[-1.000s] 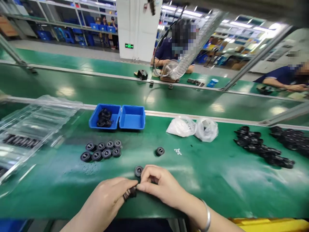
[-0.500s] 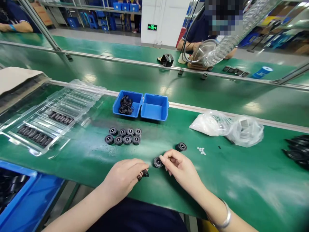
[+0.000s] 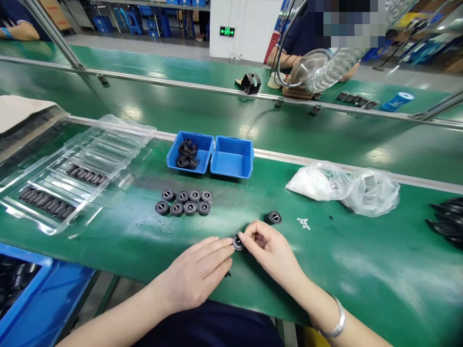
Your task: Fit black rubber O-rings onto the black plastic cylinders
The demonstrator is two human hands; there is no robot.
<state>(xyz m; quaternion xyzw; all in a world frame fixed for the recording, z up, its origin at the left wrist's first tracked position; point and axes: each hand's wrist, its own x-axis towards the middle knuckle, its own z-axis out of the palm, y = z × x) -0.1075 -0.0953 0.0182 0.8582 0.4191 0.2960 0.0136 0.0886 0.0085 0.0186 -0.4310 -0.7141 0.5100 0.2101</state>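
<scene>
Both hands meet on a small black wheel (image 3: 238, 241) near the desk's front edge: the right hand (image 3: 269, 248) pinches it, the left hand (image 3: 197, 272) lies with fingers spread, tips touching it. Steadying the wheel flat should help. Green desk (image 3: 343, 270); eight wheels (image 3: 183, 202), blue bins (image 3: 231, 159), bags (image 3: 347, 185) behind.

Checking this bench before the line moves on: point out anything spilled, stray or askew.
A few small white bits lie loose on the green bench, beside a lone black round part that sits apart from the tidy double row of parts. Nothing else stands out.
</scene>
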